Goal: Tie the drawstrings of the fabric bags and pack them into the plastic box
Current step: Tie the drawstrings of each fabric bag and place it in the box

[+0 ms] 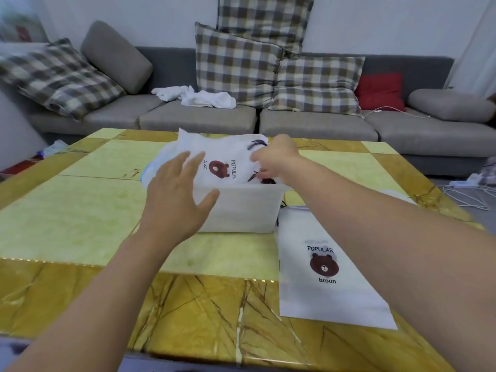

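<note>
A translucent plastic box (241, 210) stands in the middle of the table. A white fabric bag with a brown bear print (225, 157) lies across its top, partly inside. My right hand (273, 157) reaches over the box's right side, fingers curled at the bag's dark drawstring end. My left hand (177, 189) hovers with spread fingers at the box's left side, over the bag's edge. A second white bear-print bag (327, 272) lies flat on the table, right of the box, under my right forearm.
The yellow and brown marble-pattern table (80, 216) reaches toward a grey sofa (198, 116) with checked cushions, a white cloth (198, 96) and a red cushion (381, 91). Cables (467, 191) lie on the floor at right.
</note>
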A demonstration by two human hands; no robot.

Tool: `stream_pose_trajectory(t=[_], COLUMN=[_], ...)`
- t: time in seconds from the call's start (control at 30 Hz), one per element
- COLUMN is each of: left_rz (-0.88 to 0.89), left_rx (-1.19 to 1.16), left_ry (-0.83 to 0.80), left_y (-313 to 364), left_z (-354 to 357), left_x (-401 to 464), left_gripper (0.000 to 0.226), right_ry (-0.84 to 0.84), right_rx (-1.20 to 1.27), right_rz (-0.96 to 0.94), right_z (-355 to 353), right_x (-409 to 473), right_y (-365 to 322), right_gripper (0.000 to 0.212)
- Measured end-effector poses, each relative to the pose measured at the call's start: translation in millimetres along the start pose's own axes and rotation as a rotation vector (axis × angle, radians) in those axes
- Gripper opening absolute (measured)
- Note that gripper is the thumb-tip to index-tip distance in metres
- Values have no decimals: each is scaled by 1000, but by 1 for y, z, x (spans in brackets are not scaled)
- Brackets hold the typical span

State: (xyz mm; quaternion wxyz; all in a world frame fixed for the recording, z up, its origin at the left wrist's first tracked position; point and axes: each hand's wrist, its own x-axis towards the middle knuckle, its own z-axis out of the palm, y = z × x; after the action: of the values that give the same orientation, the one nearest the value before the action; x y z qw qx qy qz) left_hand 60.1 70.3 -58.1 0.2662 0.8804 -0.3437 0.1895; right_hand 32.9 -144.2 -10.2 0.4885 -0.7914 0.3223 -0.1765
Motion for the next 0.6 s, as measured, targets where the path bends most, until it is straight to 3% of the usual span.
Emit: stream_pose_trajectory(t=[0.1, 0.17, 0.23, 0.3, 0.37, 0.4, 0.5, 0.53, 0.6], left_rz=[1, 2, 7, 7, 12, 19, 18, 33, 123], left_rx=[177, 203, 202, 194, 197, 206, 203, 165, 22], left_ry=[-136, -141, -125, -127, -148, -157, -182, -166, -84], left_y=[-6, -5, -3, -2, -4, -4, -3, 0, 8], left_z=[10, 11, 10, 9, 8, 8, 8, 8, 8], left_x=[3, 4, 5, 5, 4, 4, 3, 3, 3], left_gripper=[51, 42, 36, 35, 38, 42, 52, 53, 47], right_ry=[160, -91, -450, -687, -811, -824, -617, -433, 93], right_rx=[-669, -984, -1161, -1074, -891, -852, -724, -605, -376], right_rz=[-494, -653, -460, -99, 148, 154, -228, -400, -658], right_z=[14, 28, 37, 35, 33, 32, 19, 8, -28], right_x=[-3, -11, -10, -6, -7, -7, -11, -14, -19], right_y=[-14, -27, -33, -33, -26, -25, -32, -33, -22], right_gripper=[54, 36, 23, 25, 31, 32, 28, 30, 31])
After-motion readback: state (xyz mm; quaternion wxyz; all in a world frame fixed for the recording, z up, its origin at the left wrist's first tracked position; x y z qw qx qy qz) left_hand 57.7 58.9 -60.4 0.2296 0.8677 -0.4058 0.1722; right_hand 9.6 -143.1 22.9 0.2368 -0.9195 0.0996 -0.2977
